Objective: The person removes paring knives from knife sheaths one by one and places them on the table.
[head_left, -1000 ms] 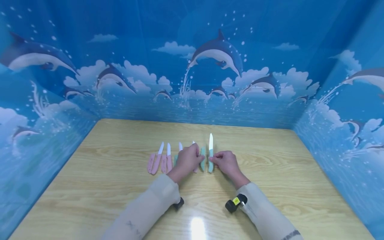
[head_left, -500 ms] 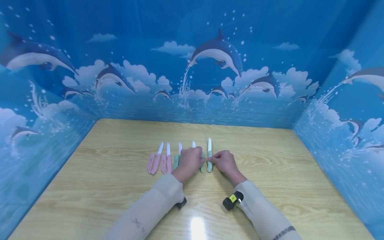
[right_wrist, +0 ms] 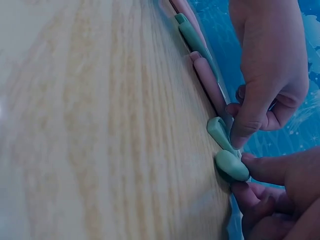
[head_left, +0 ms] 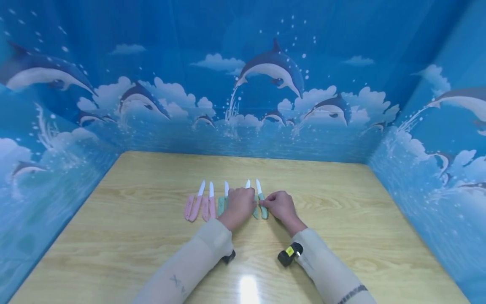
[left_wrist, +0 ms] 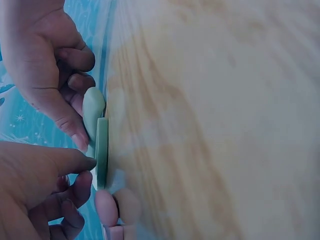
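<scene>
A teal-handled knife [head_left: 260, 192] with a white blade lies at the right end of a row of small knives on the wooden table [head_left: 341, 219]. My right hand [head_left: 265, 203] pinches its handle [right_wrist: 231, 166], blade tip leaning left. Right beside it, my left hand [head_left: 252, 203] holds a flat teal sheath [left_wrist: 102, 150], its thumb and a curled finger on the sheath's edges [right_wrist: 220, 132]. Handle [left_wrist: 93, 110] and sheath lie side by side, touching. The knuckles of both hands hide most of the two pieces in the head view.
Left of the hands lie two pink knives [head_left: 198, 198] with pink sheaths [head_left: 188, 207] and another teal knife [head_left: 226, 192]. Pink handle ends [left_wrist: 106, 207] lie close to my left fingers. Blue dolphin-print walls [head_left: 243, 105] enclose the table on three sides.
My right hand has drawn the teal knife nearer and to the left, its blade now tilting left, against the sheath. Both hands have closed in on each other.
</scene>
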Motion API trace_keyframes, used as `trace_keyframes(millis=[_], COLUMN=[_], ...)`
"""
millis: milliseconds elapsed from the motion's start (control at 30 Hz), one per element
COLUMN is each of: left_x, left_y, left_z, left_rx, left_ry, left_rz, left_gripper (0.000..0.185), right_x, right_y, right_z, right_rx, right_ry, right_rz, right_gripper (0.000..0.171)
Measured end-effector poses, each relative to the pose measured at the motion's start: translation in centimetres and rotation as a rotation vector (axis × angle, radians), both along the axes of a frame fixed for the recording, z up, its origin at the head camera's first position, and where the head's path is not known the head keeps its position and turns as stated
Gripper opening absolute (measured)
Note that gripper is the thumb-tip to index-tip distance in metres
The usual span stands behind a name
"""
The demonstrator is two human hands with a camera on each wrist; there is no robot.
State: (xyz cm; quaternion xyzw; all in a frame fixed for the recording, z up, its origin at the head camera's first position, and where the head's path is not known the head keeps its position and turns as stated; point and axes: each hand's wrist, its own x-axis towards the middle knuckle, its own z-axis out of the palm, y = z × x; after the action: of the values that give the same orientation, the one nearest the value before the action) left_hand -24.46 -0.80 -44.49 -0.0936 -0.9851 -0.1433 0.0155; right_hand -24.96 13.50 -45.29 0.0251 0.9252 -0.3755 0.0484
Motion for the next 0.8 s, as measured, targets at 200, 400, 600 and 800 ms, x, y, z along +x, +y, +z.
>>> trace_keyframes(millis=[200, 400, 600, 800], left_x=[-0.02, -0.05, 0.06, 0.46], left_y=[-0.08, -0.22, -0.28, -0.76], left_z=[0.07, 0.00, -0.03, 0.39], left_rx=[-0.010, 0.000, 0.016, 0.064], left_ry=[0.007, 0.014, 0.020, 0.093], left_rz=[-0.004, 0.001, 0.011, -0.003], left_gripper=[0.014, 0.014, 0.013, 0.017], right_x=[0.01, 0.18, 0.14, 0.30], right_y=[-0.14, -0.19, 0.13, 0.63], right_z=[-0.16, -0.10, -0.18, -0.34], right_rx=[0.040, 0.042, 0.047, 0.036], right_ry=[0.011, 0.027, 0.042, 0.061], right_rz=[-0.015, -0.009, -0.007, -0.030], right_gripper=[0.020, 0.021, 0.024, 0.028])
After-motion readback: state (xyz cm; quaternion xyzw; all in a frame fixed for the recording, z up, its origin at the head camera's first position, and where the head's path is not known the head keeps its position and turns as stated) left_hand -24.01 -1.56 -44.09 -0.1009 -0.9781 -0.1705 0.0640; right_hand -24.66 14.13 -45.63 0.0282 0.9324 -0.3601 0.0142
